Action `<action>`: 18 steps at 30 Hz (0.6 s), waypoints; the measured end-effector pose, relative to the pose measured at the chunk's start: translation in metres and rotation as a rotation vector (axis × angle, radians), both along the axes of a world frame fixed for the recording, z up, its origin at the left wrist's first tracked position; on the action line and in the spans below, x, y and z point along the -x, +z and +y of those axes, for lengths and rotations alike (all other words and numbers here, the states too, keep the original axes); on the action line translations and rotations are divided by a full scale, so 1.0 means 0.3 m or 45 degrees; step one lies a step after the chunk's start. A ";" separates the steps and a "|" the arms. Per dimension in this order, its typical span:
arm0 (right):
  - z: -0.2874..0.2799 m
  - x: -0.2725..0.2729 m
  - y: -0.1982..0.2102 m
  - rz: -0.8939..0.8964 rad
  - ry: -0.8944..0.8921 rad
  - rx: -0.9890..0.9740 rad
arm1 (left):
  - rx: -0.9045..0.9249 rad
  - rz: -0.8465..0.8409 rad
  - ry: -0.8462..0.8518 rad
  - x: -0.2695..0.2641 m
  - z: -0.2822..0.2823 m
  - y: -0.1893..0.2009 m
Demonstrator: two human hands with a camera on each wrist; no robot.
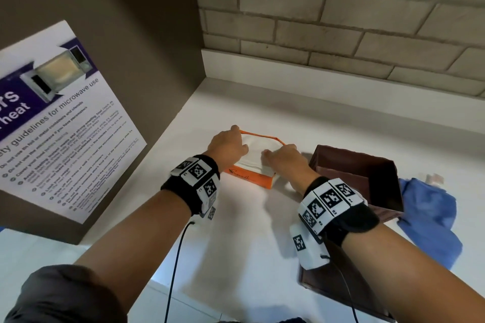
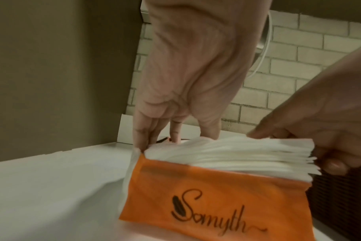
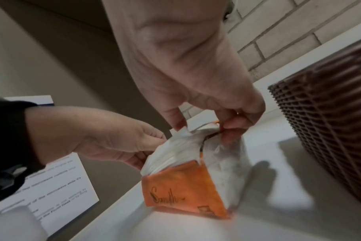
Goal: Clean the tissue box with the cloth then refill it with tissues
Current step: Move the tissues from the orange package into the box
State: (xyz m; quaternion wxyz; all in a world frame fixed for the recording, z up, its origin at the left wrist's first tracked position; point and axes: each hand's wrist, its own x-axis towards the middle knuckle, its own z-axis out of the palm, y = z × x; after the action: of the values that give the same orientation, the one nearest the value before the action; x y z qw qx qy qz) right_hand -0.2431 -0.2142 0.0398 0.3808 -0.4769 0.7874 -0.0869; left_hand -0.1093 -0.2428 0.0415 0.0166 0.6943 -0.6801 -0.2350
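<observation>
Head view: two hands, left hand [image 1: 227, 145] and right hand [image 1: 282, 158], each grip grasping one tissue stack [image 1: 256, 151].

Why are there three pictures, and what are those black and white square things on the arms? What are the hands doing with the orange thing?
There's no machine here, just a person wearing cameras. The big picture comes from a camera on their head, looking down. The other two come from small cameras strapped to each wrist; the checkered squares sit on those wrist straps.

On the white counter lies an orange tissue packet. The left hand and right hand each grip one end of the white tissues inside its open top. To the right stands the brown tissue box, open and waiting, and beside it lies the blue cloth.
</observation>
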 end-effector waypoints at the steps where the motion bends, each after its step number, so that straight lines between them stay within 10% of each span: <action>1: -0.004 0.005 0.000 -0.014 -0.012 0.003 | -0.035 0.014 -0.012 -0.002 -0.004 0.003; 18: 0.024 0.045 0.089 -0.580 -0.163 -0.089 | -0.255 0.308 0.162 -0.058 0.007 0.030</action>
State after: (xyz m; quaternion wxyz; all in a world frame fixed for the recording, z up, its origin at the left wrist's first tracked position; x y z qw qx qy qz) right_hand -0.2566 -0.2071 0.0664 0.5586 -0.3806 0.7123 -0.1889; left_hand -0.0918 -0.2407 0.0505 0.0440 0.7008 -0.6010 -0.3818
